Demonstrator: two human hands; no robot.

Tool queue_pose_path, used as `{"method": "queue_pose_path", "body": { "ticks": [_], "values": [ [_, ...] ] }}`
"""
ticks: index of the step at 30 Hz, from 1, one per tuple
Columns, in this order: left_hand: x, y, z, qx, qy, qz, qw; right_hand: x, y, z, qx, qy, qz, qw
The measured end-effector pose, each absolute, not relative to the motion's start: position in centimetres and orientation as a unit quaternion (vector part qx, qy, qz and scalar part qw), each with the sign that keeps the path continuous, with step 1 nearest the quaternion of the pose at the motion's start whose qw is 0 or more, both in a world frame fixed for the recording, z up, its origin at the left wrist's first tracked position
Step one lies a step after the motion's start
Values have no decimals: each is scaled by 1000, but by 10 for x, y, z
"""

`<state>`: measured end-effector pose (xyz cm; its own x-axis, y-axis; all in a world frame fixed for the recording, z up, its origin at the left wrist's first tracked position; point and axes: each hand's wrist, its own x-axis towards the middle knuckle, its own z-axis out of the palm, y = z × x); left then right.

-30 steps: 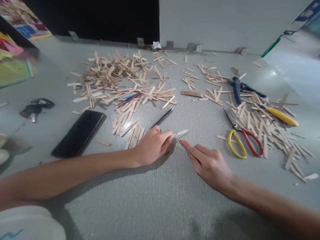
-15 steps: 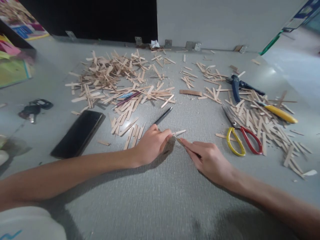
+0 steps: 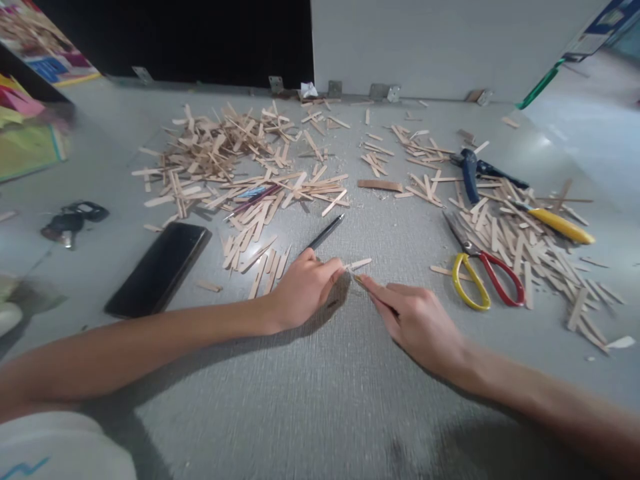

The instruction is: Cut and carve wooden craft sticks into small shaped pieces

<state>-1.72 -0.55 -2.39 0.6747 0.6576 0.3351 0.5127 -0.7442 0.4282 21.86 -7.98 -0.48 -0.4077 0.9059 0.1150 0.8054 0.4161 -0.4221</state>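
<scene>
Near the middle of the table, my left hand (image 3: pixel 303 290) is closed, thumb and fingers pinching a pale wooden craft stick (image 3: pixel 361 264) that sticks out to the right. My right hand (image 3: pixel 417 320) is closed around a craft knife (image 3: pixel 356 277), its forefinger stretched along the top. Only the knife's thin tip shows, touching or very close to the stick beside my left fingertips; the grip hides the rest. Just beyond my left hand lies a dark pen (image 3: pixel 326 232). Several cut stick pieces (image 3: pixel 270 267) lie left of that hand.
A black phone (image 3: pixel 159 270) and keys (image 3: pixel 75 220) lie at left. Behind is a large heap of craft sticks (image 3: pixel 220 143). On the right are scissors (image 3: pixel 470 253) with yellow and red handles, dark-blue-handled pliers (image 3: pixel 471 177), a yellow-handled tool (image 3: pixel 563 225) and more sticks.
The view has shifted very slightly. Both hands keep nearly the same pose, with the stick and the knife tip still together between them.
</scene>
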Motion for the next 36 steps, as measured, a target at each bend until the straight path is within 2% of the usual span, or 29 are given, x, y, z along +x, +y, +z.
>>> {"method": "queue_pose_path", "body": {
  "ticks": [10, 22, 24, 30, 36],
  "values": [
    [-17, -5, -22, 904, 326, 236, 146, 219, -85, -15, -515, -841, 66, 150],
    [-14, -4, -17, 885, 350, 222, 213, 218, -94, -16, -480, -862, -104, 123],
    [-13, -4, -16, 883, 352, 222, 218, 218, -92, -15, -482, -858, -82, 156],
    [-12, -5, -18, 876, 353, 229, 237, 217, -79, -5, -543, -778, 94, 301],
    [-11, -4, -13, 856, 349, 251, 288, 216, -77, 0, -557, -738, 160, 345]
  ]
}}
